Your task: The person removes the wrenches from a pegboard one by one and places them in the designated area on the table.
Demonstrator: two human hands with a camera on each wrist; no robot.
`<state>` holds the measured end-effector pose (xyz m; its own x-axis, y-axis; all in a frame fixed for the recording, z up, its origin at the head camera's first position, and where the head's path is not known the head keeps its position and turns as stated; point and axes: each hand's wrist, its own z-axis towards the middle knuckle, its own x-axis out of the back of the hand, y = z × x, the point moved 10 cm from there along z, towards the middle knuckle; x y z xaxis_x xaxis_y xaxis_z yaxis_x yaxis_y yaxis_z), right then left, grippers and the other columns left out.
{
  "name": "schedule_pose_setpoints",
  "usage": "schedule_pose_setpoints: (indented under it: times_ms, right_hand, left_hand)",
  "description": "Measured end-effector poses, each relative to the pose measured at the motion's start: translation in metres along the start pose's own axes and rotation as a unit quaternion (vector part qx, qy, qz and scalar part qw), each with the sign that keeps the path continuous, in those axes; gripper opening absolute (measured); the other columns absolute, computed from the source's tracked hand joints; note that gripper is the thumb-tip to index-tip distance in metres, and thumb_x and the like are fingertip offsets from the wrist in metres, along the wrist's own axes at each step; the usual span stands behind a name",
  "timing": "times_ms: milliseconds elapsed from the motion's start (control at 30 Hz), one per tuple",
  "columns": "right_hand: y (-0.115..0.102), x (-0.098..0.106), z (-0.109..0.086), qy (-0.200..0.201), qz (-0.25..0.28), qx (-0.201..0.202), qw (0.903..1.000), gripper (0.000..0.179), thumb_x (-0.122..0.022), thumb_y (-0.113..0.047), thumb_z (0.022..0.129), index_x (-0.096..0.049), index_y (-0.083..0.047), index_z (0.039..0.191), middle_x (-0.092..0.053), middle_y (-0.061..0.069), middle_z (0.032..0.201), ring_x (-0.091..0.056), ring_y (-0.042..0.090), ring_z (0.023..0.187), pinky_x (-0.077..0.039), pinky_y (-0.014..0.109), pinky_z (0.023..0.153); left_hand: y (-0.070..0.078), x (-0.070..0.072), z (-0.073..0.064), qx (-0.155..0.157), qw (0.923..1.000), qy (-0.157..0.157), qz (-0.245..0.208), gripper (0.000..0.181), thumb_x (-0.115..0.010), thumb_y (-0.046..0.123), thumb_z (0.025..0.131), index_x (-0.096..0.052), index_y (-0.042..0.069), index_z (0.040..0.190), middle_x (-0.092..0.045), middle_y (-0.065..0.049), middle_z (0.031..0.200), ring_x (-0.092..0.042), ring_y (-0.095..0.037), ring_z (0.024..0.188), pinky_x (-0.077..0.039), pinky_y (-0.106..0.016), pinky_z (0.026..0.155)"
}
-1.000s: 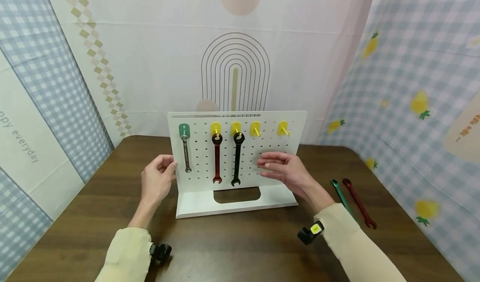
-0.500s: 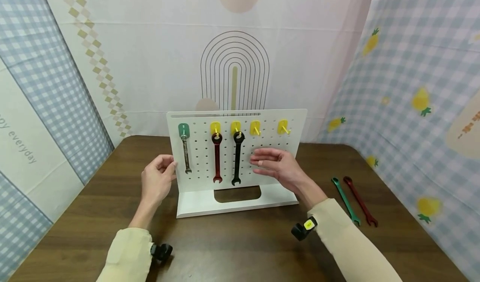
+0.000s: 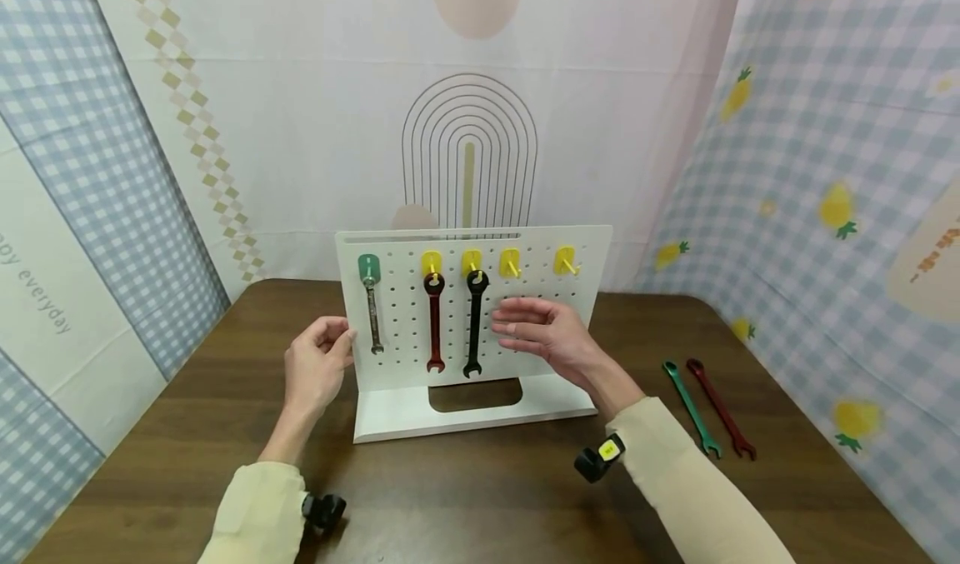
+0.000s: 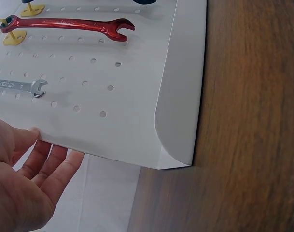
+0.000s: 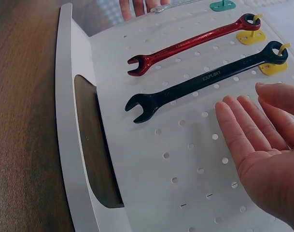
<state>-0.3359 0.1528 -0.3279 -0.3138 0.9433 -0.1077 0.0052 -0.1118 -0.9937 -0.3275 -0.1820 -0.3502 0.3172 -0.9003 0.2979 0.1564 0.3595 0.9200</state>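
A white pegboard stand [image 3: 405,331] stands upright on the table. My left hand [image 3: 315,364] pinches its left edge, the thumb at the front side and the fingertips at the border in the left wrist view. From the board's hooks hang a small silver wrench [image 3: 375,318], a red wrench [image 3: 435,322] and a black wrench [image 3: 474,322]. My right hand [image 3: 551,335] is held in front of the board, just right of the black wrench, fingers fairly straight and holding nothing. In the right wrist view its fingertips point toward the black wrench [image 5: 204,79].
Two yellow hooks, a middle one [image 3: 510,262] and a right one [image 3: 566,260], carry no wrench. On the table at the right lie a green wrench [image 3: 692,410] and a dark red wrench [image 3: 722,410]. Patterned cloth [image 3: 322,147] hangs around the table.
My right hand has moved left across the front of the board, closer to the black wrench. The left hand keeps its hold on the board's edge. The head view has tilted slightly.
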Motion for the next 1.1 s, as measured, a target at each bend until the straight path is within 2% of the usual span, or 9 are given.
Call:
schedule_pose_setpoints:
  times_ms: [200,333,467,700,900,967,1100]
  right_hand:
    - [0.0,-0.003,0.002,0.0,-0.006,-0.001,1.0,0.048,-0.065,0.005,0.1,-0.053,0.007,0.146,-0.061,0.028,0.146,-0.073,0.024,0.12,-0.06,0.041,0.102]
    - [-0.002,-0.006,0.003,-0.002,-0.01,0.003,0.9999,0.048,-0.065,0.007,0.1,-0.053,0.008,0.146,-0.06,0.028,0.147,-0.072,0.024,0.121,-0.059,0.041,0.104]
    - [-0.003,-0.008,0.004,-0.003,-0.01,0.008,0.9999,0.049,-0.064,0.009,0.099,-0.053,0.009,0.146,-0.06,0.028,0.147,-0.071,0.025,0.124,-0.058,0.041,0.105]
    - [-0.002,-0.014,0.007,-0.011,-0.012,0.013,0.9998,0.049,-0.062,0.01,0.099,-0.052,0.009,0.147,-0.061,0.028,0.146,-0.069,0.026,0.126,-0.057,0.042,0.108]
    - [-0.002,-0.018,0.008,-0.016,-0.015,0.014,0.9997,0.05,-0.062,0.011,0.098,-0.052,0.01,0.147,-0.061,0.027,0.146,-0.068,0.025,0.126,-0.057,0.042,0.107]
    - [-0.003,-0.02,0.008,-0.022,-0.018,0.015,0.9995,0.05,-0.062,0.01,0.099,-0.051,0.011,0.147,-0.059,0.028,0.147,-0.068,0.026,0.127,-0.057,0.043,0.108]
    - [-0.002,-0.024,0.009,-0.035,-0.027,0.015,0.9989,0.051,-0.061,0.009,0.099,-0.049,0.011,0.148,-0.057,0.03,0.149,-0.067,0.025,0.127,-0.055,0.043,0.11]
  left_hand:
    - [-0.001,0.001,-0.001,-0.001,1.0,0.004,0.004,0.017,-0.066,0.012,0.105,-0.07,0.002,0.118,-0.073,-0.019,0.109,-0.067,-0.012,0.087,-0.058,-0.011,0.069]
    - [-0.001,0.002,-0.001,-0.004,1.0,0.003,0.007,0.017,-0.066,0.012,0.105,-0.07,0.002,0.118,-0.074,-0.02,0.11,-0.065,-0.008,0.085,-0.058,-0.01,0.068]
    - [0.0,0.002,-0.001,-0.005,0.9999,0.004,0.008,0.017,-0.066,0.012,0.105,-0.07,0.002,0.118,-0.073,-0.02,0.11,-0.066,-0.011,0.087,-0.058,-0.01,0.068]
    - [-0.001,0.001,-0.002,-0.004,1.0,0.003,0.005,0.017,-0.065,0.013,0.105,-0.07,0.002,0.118,-0.073,-0.02,0.11,-0.07,-0.025,0.095,-0.058,-0.011,0.069]
    - [-0.001,0.001,-0.002,-0.001,1.0,0.0,0.007,0.017,-0.065,0.013,0.106,-0.07,0.003,0.119,-0.072,-0.02,0.11,-0.07,-0.027,0.096,-0.06,-0.012,0.071]
    - [-0.001,0.001,-0.002,-0.001,1.0,-0.001,0.007,0.018,-0.065,0.013,0.106,-0.07,0.003,0.119,-0.072,-0.02,0.11,-0.07,-0.028,0.097,-0.061,-0.015,0.072]
    - [0.0,0.0,-0.002,-0.004,1.0,0.0,0.007,0.017,-0.065,0.013,0.105,-0.07,0.003,0.119,-0.072,-0.019,0.109,-0.071,-0.027,0.096,-0.066,-0.027,0.077]
